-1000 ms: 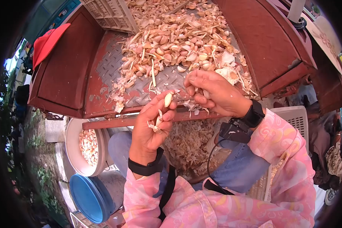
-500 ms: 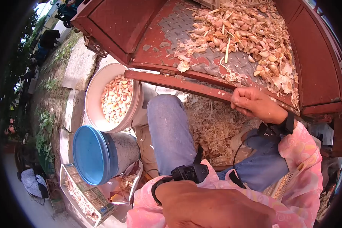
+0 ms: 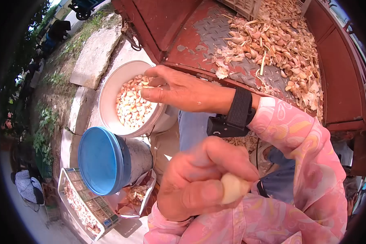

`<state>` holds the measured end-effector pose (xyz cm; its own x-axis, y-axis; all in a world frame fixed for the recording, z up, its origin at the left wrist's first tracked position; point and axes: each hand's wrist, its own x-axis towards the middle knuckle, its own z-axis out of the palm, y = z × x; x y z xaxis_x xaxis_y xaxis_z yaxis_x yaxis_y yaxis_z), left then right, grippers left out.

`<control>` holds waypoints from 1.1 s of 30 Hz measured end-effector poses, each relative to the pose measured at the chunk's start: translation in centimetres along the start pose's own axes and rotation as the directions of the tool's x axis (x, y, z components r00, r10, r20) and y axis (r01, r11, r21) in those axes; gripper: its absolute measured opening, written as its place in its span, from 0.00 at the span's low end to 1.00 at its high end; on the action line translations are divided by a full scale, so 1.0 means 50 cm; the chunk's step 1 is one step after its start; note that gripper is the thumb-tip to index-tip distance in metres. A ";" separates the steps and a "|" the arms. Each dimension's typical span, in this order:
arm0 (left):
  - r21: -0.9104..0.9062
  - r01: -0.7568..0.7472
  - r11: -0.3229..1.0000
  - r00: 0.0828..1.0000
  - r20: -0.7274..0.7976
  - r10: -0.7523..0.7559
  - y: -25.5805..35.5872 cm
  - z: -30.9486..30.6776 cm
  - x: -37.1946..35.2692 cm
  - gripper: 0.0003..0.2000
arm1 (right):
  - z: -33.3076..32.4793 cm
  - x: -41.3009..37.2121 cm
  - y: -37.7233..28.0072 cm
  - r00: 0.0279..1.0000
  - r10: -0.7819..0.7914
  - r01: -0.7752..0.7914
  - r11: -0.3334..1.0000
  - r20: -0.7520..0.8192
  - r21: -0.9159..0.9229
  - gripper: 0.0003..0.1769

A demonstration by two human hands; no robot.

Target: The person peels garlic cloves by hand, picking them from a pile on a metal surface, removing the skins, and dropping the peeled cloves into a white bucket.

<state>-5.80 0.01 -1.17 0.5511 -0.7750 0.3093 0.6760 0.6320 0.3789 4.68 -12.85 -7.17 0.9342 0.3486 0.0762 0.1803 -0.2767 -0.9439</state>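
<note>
Close to the camera, my left hand (image 3: 203, 181) is closed around a pale peeled garlic clove (image 3: 234, 188), held between thumb and fingers. My right hand (image 3: 166, 87) reaches across to the left, over the rim of a white bucket (image 3: 106, 99). Its thumb and fingers are apart, and nothing shows between them. Many garlic cloves (image 3: 132, 105) lie inside that bucket. Unpeeled cloves and skins (image 3: 280, 46) are heaped on the red metal bed (image 3: 191, 40).
A blue-lidded bucket (image 3: 97, 160) stands below the white one. Beside it are a crate of peelings (image 3: 83, 207) and an open bag (image 3: 138, 195). A crate (image 3: 246, 7) sits on the bed. The bed's raised side (image 3: 345, 77) is at the right.
My right hand has moved left from the bed's edge to the white bucket and opened. My left hand has turned up, bringing the clove into sight. The view has shifted.
</note>
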 end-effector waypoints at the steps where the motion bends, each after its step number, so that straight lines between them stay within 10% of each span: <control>1: -0.055 -0.057 0.997 0.993 -0.106 0.051 0.026 -0.040 0.001 0.15 | 0.000 0.017 -0.018 0.987 -0.161 0.161 0.986 0.006 -0.050 0.23; 2: -0.205 -0.190 0.960 0.948 -0.291 0.126 0.051 -0.070 0.001 0.13 | 0.002 0.029 -0.032 0.946 -0.323 0.323 0.941 0.021 -0.101 0.26; 6: -0.127 -0.391 0.912 0.788 -0.557 0.260 0.120 -0.246 -0.026 0.11 | -0.046 -0.127 0.044 0.999 0.055 -0.055 0.998 0.003 -0.026 0.18; 10: 0.080 -0.429 0.900 0.542 -0.774 0.328 0.148 -0.337 -0.027 0.10 | -0.079 -0.361 0.109 0.848 0.529 -0.512 0.802 0.032 0.309 0.12; 12: 0.133 -0.431 0.893 0.461 -0.818 0.344 0.164 -0.377 -0.027 0.09 | -0.069 -0.401 0.116 0.844 0.535 -0.522 0.813 0.023 0.256 0.12; 15: -0.040 -0.425 0.904 0.622 -0.738 0.260 0.191 -0.428 -0.038 0.08 | -0.064 -0.422 0.108 0.866 0.497 -0.495 0.833 0.059 0.246 0.11; 29: 0.001 -0.328 0.945 0.482 -0.860 0.168 0.291 -0.541 -0.064 0.10 | -0.205 -0.443 0.024 0.935 0.349 -0.346 0.937 -0.062 0.046 0.08; 31: 0.051 -0.324 0.945 0.547 -0.804 0.231 0.321 -0.559 -0.068 0.09 | -0.205 -0.437 0.045 0.923 0.364 -0.341 0.924 -0.125 0.173 0.09; 33: 0.384 -0.196 0.902 0.401 -0.809 0.431 0.344 -0.568 -0.050 0.09 | -0.204 -0.444 0.070 0.949 0.286 -0.286 0.958 -0.132 0.024 0.08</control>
<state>18.32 12.82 -20.18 0.9075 -0.0383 -0.4182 0.3144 0.7222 0.6161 -12.29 -30.68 -8.90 0.9788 0.1334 -0.1557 -0.1017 -0.3436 -0.9336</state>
